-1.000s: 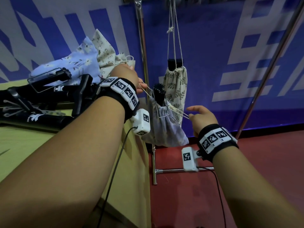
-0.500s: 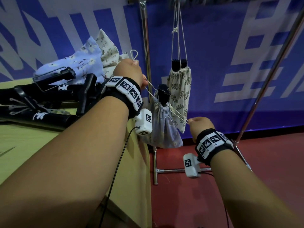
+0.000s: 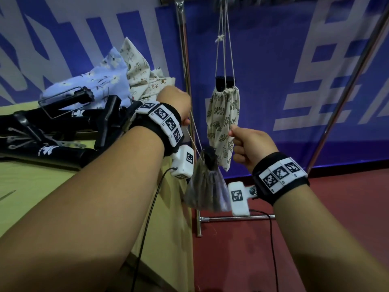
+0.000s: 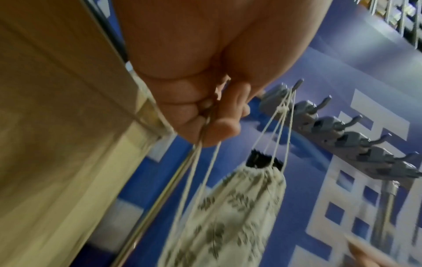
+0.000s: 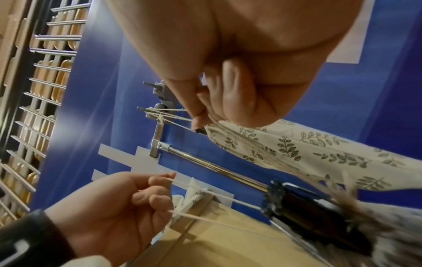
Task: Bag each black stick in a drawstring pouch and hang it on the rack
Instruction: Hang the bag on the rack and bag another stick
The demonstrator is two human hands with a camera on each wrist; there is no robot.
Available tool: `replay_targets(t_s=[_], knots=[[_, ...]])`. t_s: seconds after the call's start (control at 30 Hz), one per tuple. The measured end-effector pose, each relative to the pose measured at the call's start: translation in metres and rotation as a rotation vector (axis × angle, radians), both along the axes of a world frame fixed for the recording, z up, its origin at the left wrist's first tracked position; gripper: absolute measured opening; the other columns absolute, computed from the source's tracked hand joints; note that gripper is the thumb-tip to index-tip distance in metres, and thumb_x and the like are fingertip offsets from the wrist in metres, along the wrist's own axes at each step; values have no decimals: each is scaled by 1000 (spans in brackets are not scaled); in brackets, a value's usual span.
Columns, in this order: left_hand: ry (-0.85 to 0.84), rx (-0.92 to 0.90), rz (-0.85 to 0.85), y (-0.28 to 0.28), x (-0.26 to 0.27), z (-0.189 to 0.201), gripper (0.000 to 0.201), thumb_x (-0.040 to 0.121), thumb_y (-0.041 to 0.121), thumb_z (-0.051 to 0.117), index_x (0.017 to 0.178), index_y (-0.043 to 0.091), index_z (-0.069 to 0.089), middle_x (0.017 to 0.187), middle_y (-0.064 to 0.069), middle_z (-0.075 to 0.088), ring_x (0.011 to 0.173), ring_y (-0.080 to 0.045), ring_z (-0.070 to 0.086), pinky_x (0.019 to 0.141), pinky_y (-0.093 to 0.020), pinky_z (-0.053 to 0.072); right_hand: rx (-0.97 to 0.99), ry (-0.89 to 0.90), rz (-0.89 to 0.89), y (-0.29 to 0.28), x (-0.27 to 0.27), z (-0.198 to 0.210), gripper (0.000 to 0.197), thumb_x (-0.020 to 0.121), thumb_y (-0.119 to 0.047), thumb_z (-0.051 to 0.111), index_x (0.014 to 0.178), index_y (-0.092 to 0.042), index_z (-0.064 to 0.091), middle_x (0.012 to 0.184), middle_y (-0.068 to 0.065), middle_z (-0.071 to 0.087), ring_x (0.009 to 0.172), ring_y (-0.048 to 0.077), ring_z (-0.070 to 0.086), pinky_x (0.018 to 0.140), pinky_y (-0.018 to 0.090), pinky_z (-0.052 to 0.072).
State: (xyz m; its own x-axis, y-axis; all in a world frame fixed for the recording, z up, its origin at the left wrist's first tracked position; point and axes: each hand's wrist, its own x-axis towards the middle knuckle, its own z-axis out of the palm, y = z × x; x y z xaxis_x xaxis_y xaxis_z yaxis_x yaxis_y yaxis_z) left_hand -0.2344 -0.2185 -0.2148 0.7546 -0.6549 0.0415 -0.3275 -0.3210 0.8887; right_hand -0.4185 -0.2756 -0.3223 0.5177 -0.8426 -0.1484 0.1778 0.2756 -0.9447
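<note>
Nearest me, my right hand (image 3: 249, 144) is curled round one pair of cords and my left hand (image 3: 175, 106) pinches the other pair, with the grey pouch (image 3: 207, 190) slung low between them, off the table (image 3: 63, 197) edge. The black stick (image 3: 209, 158) is inside, its top poking out of the gathered mouth (nearly cinched, by the look of it). I judge this to be the closing step: pulling the cords apart to draw the mouth tight. Next I need to gather both cord loops and lift them onto a free hook (image 4: 352, 124) of the rack (image 3: 184, 60). Farther back, the leaf-print pouch (image 3: 224, 121) hangs from a hook already, and more sticks (image 3: 52, 131) and spare pouches (image 3: 117, 79) lie on the table
</note>
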Motion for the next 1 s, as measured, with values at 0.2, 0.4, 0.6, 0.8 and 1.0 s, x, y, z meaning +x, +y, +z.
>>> replay_targets(t_s=[0.2, 0.4, 0.6, 0.8, 1.0], knots=[[387, 55, -246, 6, -29, -1, 20, 106, 4, 36, 109, 8, 55, 92, -13, 68, 54, -22, 69, 60, -38, 62, -176, 118, -94, -1, 1, 10, 27, 80, -52, 73, 77, -27, 83, 86, -7, 73, 78, 18, 59, 72, 37, 48], [360, 128, -513, 13, -35, -8, 47, 98, -20, 43, 127, 11, 64, 121, -10, 73, 89, -30, 79, 70, -37, 66, -184, 80, -110, 1, -1, 24, 20, 87, -35, 72, 75, -25, 84, 83, -3, 78, 75, 17, 69, 80, 40, 53], [310, 111, -542, 11, -34, -14, 32, 95, 3, 70, 126, 8, 63, 106, -10, 78, 94, -28, 78, 89, -46, 63, -125, 37, -105, 4, -3, 38, 13, 91, -19, 70, 86, -13, 81, 72, 3, 64, 64, 21, 57, 62, 36, 48], [209, 227, -622, 12, -36, -15, 37, 90, 18, 80, 122, 8, 66, 103, -16, 78, 93, -30, 78, 87, -47, 62, -118, 55, -50, 9, -3, 40, 24, 101, -23, 64, 107, -4, 78, 71, 4, 69, 62, 18, 68, 65, 37, 52], [150, 275, -595, 9, -40, -18, 30, 89, 28, 82, 110, 10, 70, 95, -11, 79, 90, -26, 79, 81, -53, 64, -141, 163, 18, 7, -5, 41, 34, 103, -40, 63, 99, -11, 80, 97, 14, 82, 92, 34, 80, 94, 49, 63]])
